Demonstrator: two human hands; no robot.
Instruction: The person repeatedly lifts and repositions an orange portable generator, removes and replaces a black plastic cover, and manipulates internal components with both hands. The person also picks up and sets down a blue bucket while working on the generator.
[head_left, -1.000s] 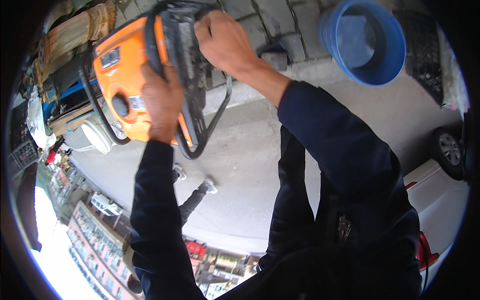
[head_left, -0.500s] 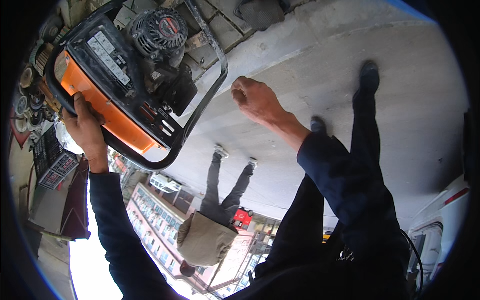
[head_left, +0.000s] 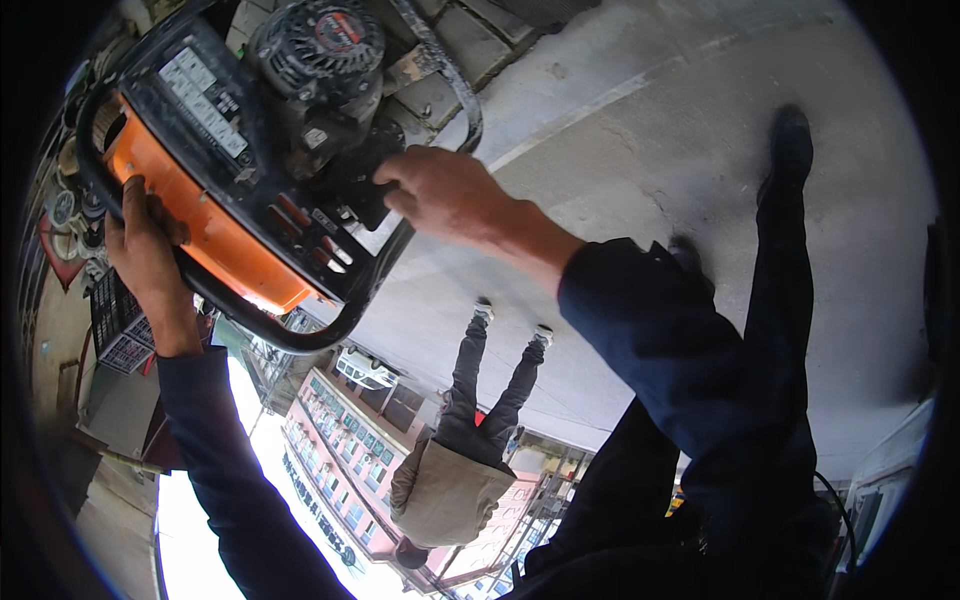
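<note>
A portable generator (head_left: 215, 225) with an orange tank side, a black top panel and a black tube frame fills the upper left. My left hand (head_left: 150, 250) is closed around the frame tube beside the orange side, fingers curled over it. At the engine's near right corner, by a black cover and the frame bar, is my right hand (head_left: 440, 195). Its fingers are curled and partly turned away, so what they hold, if anything, is hidden. Above them sits the engine's round, ribbed starter housing (head_left: 320, 45).
Grey paving (head_left: 640, 180) stretches to the right, with my legs and dark shoe (head_left: 791, 145) over it. A person in a brown jacket (head_left: 450, 490) stands a few steps away. Dark plastic crates (head_left: 120, 310) and assorted parts (head_left: 75, 215) lie at the left.
My right hand has moved left, from over the paving to the engine and frame bar. My left hand keeps its hold on the frame. The view has shifted slightly.
</note>
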